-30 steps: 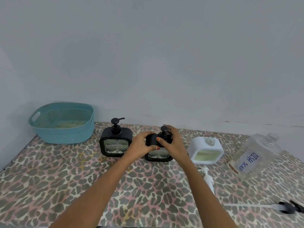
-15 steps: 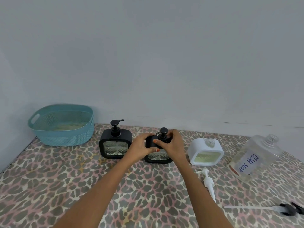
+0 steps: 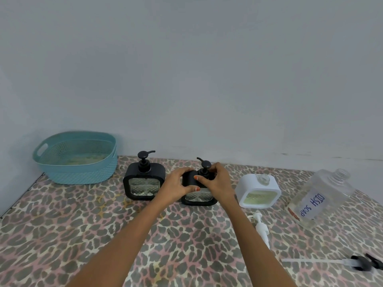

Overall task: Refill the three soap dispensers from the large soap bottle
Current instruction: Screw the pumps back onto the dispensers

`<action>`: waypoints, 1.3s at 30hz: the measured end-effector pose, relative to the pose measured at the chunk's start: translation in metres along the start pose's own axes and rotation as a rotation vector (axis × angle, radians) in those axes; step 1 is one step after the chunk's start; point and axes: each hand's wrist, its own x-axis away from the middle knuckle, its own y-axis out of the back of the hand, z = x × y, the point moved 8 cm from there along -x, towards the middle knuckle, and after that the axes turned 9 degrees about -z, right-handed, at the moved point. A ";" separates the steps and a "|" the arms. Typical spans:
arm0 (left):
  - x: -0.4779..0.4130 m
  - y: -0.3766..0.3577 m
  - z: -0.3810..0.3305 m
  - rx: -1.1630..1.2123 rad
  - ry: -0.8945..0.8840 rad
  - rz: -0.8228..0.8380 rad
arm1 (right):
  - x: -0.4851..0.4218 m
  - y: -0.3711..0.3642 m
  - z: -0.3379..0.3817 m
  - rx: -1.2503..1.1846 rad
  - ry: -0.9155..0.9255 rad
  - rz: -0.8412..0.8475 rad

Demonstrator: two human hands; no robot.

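Three square dispensers stand in a row on the leopard-print table. The left black dispenser has its pump on. My left hand grips the body of the middle black dispenser, and my right hand holds its pump collar, the pump head poking up between the fingers. The white dispenser stands open, its pump off. The large clear bottle labelled DISH SOAP stands uncapped at the right and looks nearly empty.
A teal basket sits at the back left corner against the wall. A white pump lies in front of the white dispenser. A black pump with a long clear tube lies at the right front.
My right hand has turned on the middle dispenser's pump; its spout now points to the left. My left hand keeps its grip and nothing else has moved.
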 end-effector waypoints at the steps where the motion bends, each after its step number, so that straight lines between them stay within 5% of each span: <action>1: 0.000 0.000 0.000 -0.001 -0.001 -0.001 | 0.001 0.000 0.000 0.006 0.003 -0.032; 11: -0.001 0.000 0.001 0.009 -0.011 0.004 | 0.001 0.000 0.004 0.001 0.053 0.325; 23: -0.002 -0.001 0.004 0.007 -0.013 -0.023 | 0.003 0.001 0.001 0.039 -0.043 -0.146; 39: -0.003 -0.001 0.002 0.026 -0.027 -0.027 | 0.011 -0.002 -0.002 0.029 -0.071 -0.269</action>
